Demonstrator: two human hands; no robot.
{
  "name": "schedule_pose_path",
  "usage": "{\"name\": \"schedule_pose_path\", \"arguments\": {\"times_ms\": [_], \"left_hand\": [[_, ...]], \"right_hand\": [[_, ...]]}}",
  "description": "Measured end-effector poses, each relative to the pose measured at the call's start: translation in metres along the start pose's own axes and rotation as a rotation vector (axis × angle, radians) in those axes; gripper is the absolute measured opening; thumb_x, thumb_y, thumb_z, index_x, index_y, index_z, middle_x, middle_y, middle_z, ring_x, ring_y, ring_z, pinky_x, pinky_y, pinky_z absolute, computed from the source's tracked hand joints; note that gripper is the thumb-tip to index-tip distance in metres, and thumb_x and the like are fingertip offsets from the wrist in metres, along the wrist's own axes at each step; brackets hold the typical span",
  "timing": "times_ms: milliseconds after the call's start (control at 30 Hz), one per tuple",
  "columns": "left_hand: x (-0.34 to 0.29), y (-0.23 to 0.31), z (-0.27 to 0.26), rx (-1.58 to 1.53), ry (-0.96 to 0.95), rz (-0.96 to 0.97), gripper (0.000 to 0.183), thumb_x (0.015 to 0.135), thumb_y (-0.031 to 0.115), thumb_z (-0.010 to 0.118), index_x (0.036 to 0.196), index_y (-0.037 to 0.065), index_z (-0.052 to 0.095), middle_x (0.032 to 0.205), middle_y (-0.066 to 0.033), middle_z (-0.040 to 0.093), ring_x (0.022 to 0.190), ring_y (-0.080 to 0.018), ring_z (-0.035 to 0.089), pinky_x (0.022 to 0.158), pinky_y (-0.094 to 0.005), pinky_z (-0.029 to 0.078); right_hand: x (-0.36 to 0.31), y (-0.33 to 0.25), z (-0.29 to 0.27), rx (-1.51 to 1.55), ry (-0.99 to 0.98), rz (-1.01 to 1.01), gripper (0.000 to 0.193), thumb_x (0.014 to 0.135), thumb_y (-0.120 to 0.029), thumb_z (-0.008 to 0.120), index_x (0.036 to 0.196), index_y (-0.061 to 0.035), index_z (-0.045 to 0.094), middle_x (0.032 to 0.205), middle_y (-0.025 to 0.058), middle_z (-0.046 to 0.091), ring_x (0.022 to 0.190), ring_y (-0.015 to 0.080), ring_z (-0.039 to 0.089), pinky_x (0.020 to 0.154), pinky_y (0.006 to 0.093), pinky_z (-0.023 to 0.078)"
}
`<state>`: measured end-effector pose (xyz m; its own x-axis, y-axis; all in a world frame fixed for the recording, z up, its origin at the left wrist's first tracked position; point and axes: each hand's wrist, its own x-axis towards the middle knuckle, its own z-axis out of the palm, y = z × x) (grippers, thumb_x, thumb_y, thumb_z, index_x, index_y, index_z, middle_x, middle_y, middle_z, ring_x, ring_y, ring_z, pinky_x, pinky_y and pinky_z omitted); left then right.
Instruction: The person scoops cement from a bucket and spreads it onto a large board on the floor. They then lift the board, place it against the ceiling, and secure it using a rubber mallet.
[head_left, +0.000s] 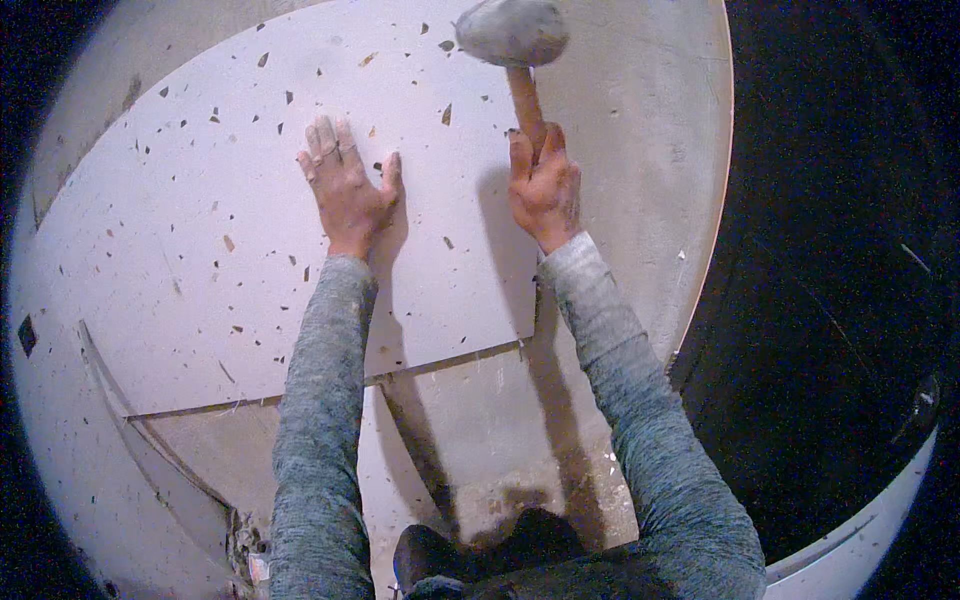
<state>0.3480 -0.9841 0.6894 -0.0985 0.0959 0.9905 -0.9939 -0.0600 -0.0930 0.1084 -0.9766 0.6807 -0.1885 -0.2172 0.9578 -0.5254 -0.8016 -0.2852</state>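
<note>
One big pale tile with dark and tan specks fills most of the view, lying flat on the floor. Its near edge runs from the lower left up toward the right, and its right edge ends just below the right wrist. Beyond the tile on the far and right sides lies bare grey screed, dusty and smooth, ending at a thin curved edge with darkness to the right. Nearer than the tile there is more screed, rougher, with a shallow brown patch at the left and crumbs of mortar.

Two grey sleeves come up from the near edge, one to each hand. A dark shoe shows at the near edge between them.

A mallet is raised over the far right part of the tile. Its grey, dusty head is at the far end, and its wooden handle points back toward the person.

The left hand lies flat on the tile, palm down, fingers together and the thumb spread to the right. It is left of the mallet and apart from it. The right hand is closed round the near end of the handle, with the forefinger stretched along the wood.
</note>
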Motion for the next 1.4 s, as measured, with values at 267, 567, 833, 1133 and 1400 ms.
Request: {"name": "schedule_pose_path", "arguments": {"times_ms": [267, 567, 833, 1133, 1400], "left_hand": [[-0.001, 0.004, -0.011, -0.010, -0.029, 0.002, 0.084, 0.087, 0.051, 0.057, 0.144, -0.006, 0.034, 0.153, -0.0270, 0.023, 0.145, -0.0386, 0.016, 0.118, -0.0531, 0.010], [-0.004, 0.000, -0.021, -0.105, 0.015, 0.018, 0.083, 0.085, 0.050, 0.059, 0.142, -0.006, 0.037, 0.153, -0.0256, 0.024, 0.145, -0.0391, 0.017, 0.117, -0.0536, 0.011], [-0.015, -0.041, -0.055, -0.189, -0.035, -0.038, 0.089, 0.086, 0.050, 0.059, 0.147, -0.006, 0.026, 0.156, -0.0226, 0.020, 0.146, -0.0358, 0.014, 0.119, -0.0475, 0.009], [-0.021, -0.088, -0.088, -0.120, 0.024, -0.221, 0.082, 0.089, 0.039, 0.059, 0.147, -0.007, 0.024, 0.156, -0.0257, 0.016, 0.146, -0.0377, 0.013, 0.119, -0.0482, 0.008], [-0.032, -0.095, -0.087, -0.007, -0.006, -0.188, 0.087, 0.089, 0.048, 0.056, 0.146, -0.008, 0.022, 0.154, -0.0250, 0.019, 0.144, -0.0390, 0.016, 0.118, -0.0510, 0.013]], "right_hand": [[0.041, -0.031, -0.011, -0.037, 0.010, -0.034, 0.032, 0.097, -0.036, 0.049, 0.101, -0.0043, 0.049, 0.074, 0.0268, 0.064, 0.070, 0.0487, 0.062, 0.060, 0.0561, 0.048], [0.053, -0.065, 0.000, -0.157, 0.016, -0.147, 0.032, 0.097, -0.036, 0.050, 0.099, -0.0046, 0.052, 0.076, 0.0258, 0.062, 0.073, 0.0495, 0.061, 0.062, 0.0553, 0.049], [0.075, -0.053, 0.023, -0.175, -0.007, -0.169, 0.037, 0.097, -0.041, 0.051, 0.101, -0.0036, 0.055, 0.075, 0.0227, 0.062, 0.069, 0.0449, 0.062, 0.061, 0.0502, 0.049], [0.045, -0.171, 0.051, -0.021, -0.062, -0.422, 0.033, 0.097, -0.038, 0.051, 0.100, -0.0049, 0.050, 0.075, 0.0242, 0.063, 0.067, 0.0447, 0.063, 0.057, 0.0516, 0.050], [0.054, -0.218, 0.080, 0.004, -0.123, -0.445, 0.039, 0.096, -0.042, 0.051, 0.098, -0.0022, 0.049, 0.071, 0.0276, 0.064, 0.068, 0.0480, 0.064, 0.060, 0.0558, 0.052]]}}
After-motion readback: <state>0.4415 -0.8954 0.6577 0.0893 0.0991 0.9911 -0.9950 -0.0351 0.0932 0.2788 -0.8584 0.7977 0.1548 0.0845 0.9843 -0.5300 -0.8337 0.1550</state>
